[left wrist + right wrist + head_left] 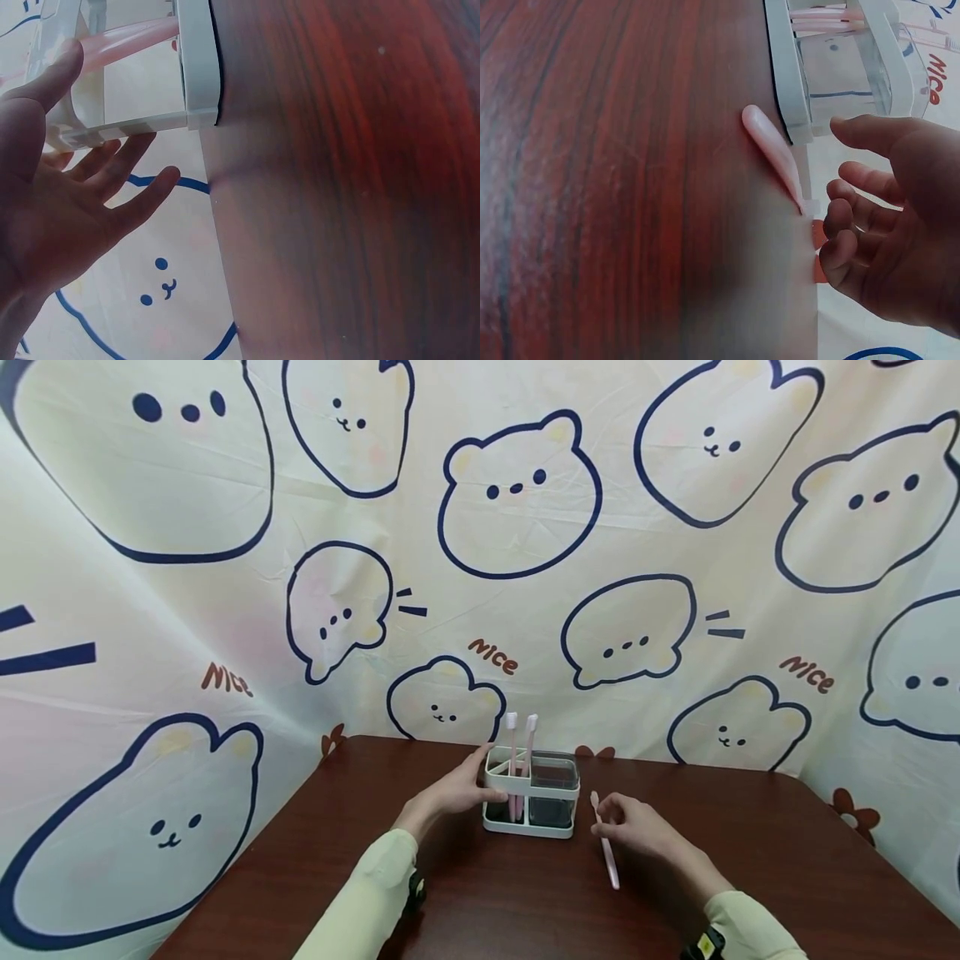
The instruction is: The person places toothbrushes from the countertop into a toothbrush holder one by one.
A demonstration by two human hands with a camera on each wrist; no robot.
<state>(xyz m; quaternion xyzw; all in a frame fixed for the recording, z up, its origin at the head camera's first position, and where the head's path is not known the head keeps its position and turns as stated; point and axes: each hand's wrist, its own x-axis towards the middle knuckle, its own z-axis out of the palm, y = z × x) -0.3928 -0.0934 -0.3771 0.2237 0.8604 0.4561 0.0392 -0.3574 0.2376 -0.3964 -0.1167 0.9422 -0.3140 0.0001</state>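
Note:
A white toothbrush holder with clear compartments stands on the table. Two pink toothbrushes lean upright in its left part, bristles up. My left hand grips the holder's left side, thumb across the front rail and fingers along the side, as the left wrist view shows of the holder frame. A third pink toothbrush lies on the table to the right of the holder. Beside and just above it hovers my right hand, fingers loosely bent around nothing. In the right wrist view the toothbrush handle is apart from the fingers.
The dark reddish-brown wooden table extends around the holder. Behind it and at both sides hangs a pale cloth with cartoon animal outlines, meeting the table's back edge close behind the holder.

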